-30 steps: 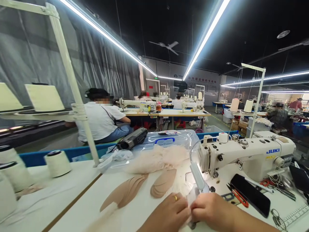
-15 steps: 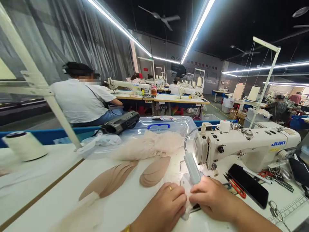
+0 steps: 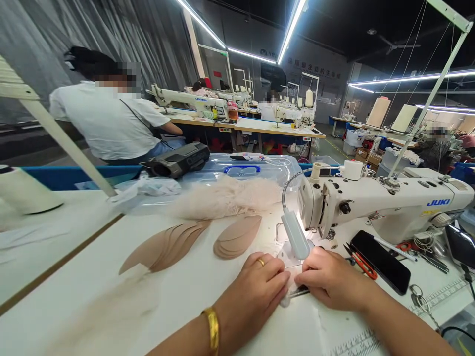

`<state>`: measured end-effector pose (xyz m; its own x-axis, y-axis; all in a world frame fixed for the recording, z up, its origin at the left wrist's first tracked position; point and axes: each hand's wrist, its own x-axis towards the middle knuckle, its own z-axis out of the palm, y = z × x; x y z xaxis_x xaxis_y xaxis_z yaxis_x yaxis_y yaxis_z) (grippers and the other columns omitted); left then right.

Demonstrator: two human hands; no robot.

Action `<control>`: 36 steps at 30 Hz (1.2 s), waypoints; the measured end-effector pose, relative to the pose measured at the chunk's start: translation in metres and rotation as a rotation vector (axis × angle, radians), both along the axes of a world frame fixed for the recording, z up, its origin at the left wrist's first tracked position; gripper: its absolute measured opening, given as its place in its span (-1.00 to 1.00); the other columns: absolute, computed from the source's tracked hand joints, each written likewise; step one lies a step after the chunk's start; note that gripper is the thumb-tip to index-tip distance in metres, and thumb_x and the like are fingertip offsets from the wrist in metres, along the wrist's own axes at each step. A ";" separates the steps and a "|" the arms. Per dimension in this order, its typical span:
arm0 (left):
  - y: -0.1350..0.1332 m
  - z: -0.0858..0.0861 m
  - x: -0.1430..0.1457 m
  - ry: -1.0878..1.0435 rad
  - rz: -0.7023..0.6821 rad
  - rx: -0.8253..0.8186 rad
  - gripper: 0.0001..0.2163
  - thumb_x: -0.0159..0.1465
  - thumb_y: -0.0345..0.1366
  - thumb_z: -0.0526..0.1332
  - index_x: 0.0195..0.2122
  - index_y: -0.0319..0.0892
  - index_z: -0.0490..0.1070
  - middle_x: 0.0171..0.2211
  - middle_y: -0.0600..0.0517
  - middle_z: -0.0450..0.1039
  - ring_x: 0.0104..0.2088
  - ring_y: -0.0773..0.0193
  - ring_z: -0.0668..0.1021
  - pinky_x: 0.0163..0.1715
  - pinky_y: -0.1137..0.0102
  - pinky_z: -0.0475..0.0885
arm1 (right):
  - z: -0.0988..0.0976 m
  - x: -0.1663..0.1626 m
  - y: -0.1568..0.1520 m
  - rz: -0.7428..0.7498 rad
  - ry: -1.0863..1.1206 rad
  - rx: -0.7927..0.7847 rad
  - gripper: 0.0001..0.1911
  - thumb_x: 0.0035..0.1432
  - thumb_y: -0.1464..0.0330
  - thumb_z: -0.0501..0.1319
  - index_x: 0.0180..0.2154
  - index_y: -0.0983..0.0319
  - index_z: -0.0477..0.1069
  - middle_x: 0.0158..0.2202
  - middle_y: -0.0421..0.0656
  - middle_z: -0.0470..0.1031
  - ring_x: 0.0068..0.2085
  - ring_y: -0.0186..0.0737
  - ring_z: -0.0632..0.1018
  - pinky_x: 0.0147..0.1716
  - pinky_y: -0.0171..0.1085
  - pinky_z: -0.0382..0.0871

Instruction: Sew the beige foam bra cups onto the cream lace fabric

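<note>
At the needle end of a white JUKI sewing machine (image 3: 386, 202), both hands rest on the bed, fingertips almost meeting. My left hand (image 3: 256, 282) has its fingers curled and pressed together, with a ring and a gold bangle showing. My right hand (image 3: 330, 274) is pinched just under a small grey lamp (image 3: 295, 232) on a bendy neck. Between the fingertips a pale sliver shows, too small and overlit to name. The lamp and fingers hide the needle area. Left of my hands lie brown leaf-shaped cut pieces (image 3: 163, 247) and a smaller fanned stack (image 3: 237, 237).
Sheer cream fabric (image 3: 230, 195) lies before a clear plastic box (image 3: 211, 163). Right of my hands are red-handled snips (image 3: 363, 266), a black phone (image 3: 380, 262) and a ruler strip (image 3: 356, 343). A co-worker (image 3: 107, 118) sits beyond the table.
My view has tipped downward, so the table sits higher and more of my left forearm with its bangle shows. Both hands keep about the same place at the machine.
</note>
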<state>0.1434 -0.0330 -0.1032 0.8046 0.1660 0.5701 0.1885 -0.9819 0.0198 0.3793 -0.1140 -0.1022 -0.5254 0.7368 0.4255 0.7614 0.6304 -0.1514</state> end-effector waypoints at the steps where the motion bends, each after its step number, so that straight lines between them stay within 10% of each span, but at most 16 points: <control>1: 0.000 0.001 0.000 0.003 0.002 -0.005 -0.72 0.51 -0.47 -0.02 -0.21 -0.18 0.48 -0.33 -0.01 0.47 -0.30 0.11 0.47 -0.12 0.18 0.37 | 0.000 0.000 0.000 -0.003 -0.004 -0.002 -0.78 0.26 0.59 0.17 -0.23 0.18 0.50 -0.26 -0.16 0.48 -0.24 -0.19 0.38 -0.34 -0.27 0.20; 14: 0.013 -0.021 0.004 -0.071 -0.066 -0.123 -0.75 0.55 -0.40 -0.03 -0.14 -0.12 0.44 -0.25 0.03 0.55 -0.29 0.15 0.41 -0.08 0.20 0.26 | 0.001 -0.002 0.000 -0.056 -0.041 -0.022 -0.81 0.26 0.57 0.16 -0.30 0.18 0.44 -0.32 -0.19 0.42 -0.25 -0.19 0.35 -0.32 -0.27 0.18; 36: 0.060 -0.009 0.036 -0.047 -0.177 -0.077 -0.76 0.51 -0.40 0.01 -0.24 -0.09 0.43 -0.27 0.06 0.56 -0.25 0.14 0.52 -0.07 0.20 0.28 | -0.005 0.000 0.005 -0.330 -0.126 -0.031 -0.81 0.30 0.54 0.14 -0.34 0.16 0.33 -0.34 -0.19 0.36 -0.36 -0.18 0.28 -0.44 -0.20 -0.03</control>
